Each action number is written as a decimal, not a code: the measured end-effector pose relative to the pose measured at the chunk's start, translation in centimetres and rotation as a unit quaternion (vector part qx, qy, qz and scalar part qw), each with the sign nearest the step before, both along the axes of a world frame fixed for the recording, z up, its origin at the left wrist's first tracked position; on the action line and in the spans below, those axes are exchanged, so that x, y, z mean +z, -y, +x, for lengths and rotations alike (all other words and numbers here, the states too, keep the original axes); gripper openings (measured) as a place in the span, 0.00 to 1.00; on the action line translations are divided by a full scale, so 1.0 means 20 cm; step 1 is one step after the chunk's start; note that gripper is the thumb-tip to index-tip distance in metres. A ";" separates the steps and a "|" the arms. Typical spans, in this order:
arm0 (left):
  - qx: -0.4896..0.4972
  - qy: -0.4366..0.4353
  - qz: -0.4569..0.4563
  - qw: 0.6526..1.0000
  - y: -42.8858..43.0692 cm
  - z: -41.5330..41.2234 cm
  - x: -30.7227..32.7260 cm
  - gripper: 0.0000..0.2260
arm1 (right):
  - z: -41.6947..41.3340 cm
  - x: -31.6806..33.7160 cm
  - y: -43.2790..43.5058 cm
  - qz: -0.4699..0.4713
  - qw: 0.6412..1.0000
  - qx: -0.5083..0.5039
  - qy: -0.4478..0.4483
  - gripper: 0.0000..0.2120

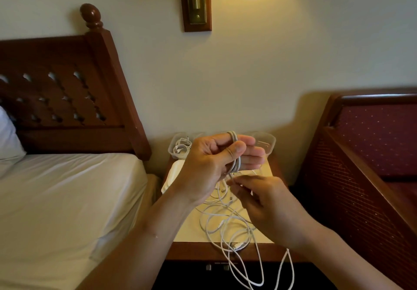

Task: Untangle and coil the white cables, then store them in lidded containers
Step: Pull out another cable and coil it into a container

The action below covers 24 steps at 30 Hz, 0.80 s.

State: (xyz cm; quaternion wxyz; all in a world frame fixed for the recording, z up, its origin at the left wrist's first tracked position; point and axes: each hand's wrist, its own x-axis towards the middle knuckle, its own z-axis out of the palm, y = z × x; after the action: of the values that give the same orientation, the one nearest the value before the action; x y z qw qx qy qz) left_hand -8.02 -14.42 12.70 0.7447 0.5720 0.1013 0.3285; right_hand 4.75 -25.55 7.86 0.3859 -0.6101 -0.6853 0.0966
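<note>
The left hand (212,165) holds a white cable (234,152) wound in loops around its extended fingers (252,154), the thumb pressing the turns in place. Just below, the right hand (266,208) pinches the loose run between thumb and fingertips. More cable lies as a tangle (225,224) on the surface (194,228), with strands hanging over its near edge. Winding well likely means light, even tension, each turn laid beside the last, and the right hand sliding down to clear crossings before they reach the coil. The far-left container (173,147) holds a coiled cable; the far-right container (268,143) looks free.
</note>
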 end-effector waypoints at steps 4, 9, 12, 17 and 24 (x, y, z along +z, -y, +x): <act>0.003 -0.092 0.128 0.987 0.00 0.01 -0.01 0.10 | 0.02 0.06 0.01 -0.019 0.996 0.027 0.080 0.13; 0.005 -0.236 0.359 0.903 -0.03 0.00 -0.03 0.07 | 0.06 0.15 0.04 -0.019 0.999 0.033 0.024 0.13; -0.054 -0.271 0.330 0.903 -0.04 -0.02 -0.06 0.10 | 0.13 0.23 0.06 -0.017 0.998 0.052 -0.044 0.09; -0.180 -0.188 0.151 0.954 -0.04 -0.05 -0.08 0.14 | 0.19 0.28 0.05 0.047 0.986 0.069 -0.144 0.05; -0.220 -0.106 0.049 0.969 0.00 -0.06 -0.16 0.18 | 0.26 0.17 -0.05 0.130 0.972 0.092 -0.171 0.04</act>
State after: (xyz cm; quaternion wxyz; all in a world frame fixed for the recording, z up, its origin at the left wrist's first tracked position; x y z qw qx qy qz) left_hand -9.23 -14.43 9.57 0.7548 0.6475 0.0354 0.0987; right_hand 9.87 -24.65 11.21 0.5633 -0.4635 -0.6686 0.1445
